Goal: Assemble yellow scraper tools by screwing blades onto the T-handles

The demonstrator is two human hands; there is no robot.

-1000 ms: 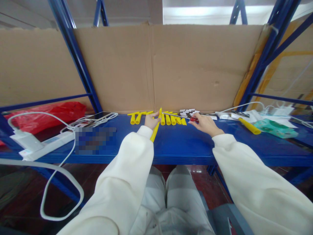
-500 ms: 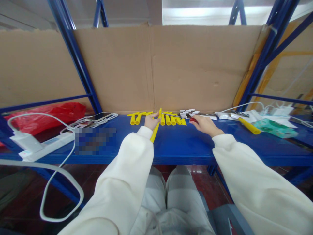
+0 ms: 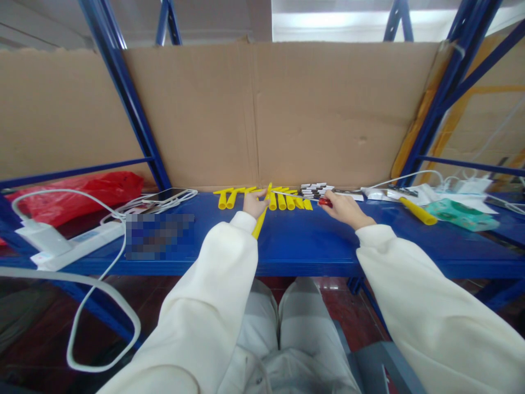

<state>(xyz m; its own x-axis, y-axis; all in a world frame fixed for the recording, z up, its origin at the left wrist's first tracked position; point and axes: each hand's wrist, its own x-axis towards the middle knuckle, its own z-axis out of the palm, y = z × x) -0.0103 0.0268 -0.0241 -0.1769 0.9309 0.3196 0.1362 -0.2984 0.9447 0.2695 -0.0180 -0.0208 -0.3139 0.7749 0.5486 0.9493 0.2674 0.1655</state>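
Note:
My left hand [image 3: 255, 203] is closed around a yellow plastic piece [image 3: 260, 223] with a tapered handle and a crosswise head. In my right hand [image 3: 344, 208] is the red handle of a screwdriver [image 3: 325, 202]. Its thin metal shaft points left and its tip meets the head of the yellow piece; the exact contact is too small to make out. Several more yellow pieces [image 3: 282, 202] lie in a row behind and between my hands, and others [image 3: 222, 200] lie left of my left hand. Small black-and-white parts [image 3: 315, 189] sit stacked behind the screwdriver.
A single yellow tube [image 3: 419, 212] and a green packet [image 3: 461, 214] lie on the blue shelf [image 3: 303, 241] at the right, near white cables. Left are a red bag [image 3: 82, 196], a power strip [image 3: 84, 244] and a phone [image 3: 166, 195]. A cardboard panel [image 3: 287, 115] stands behind.
Both hands stay in nearly the same place. The screwdriver handle has turned slightly in my right hand, and the yellow piece has shifted a hair.

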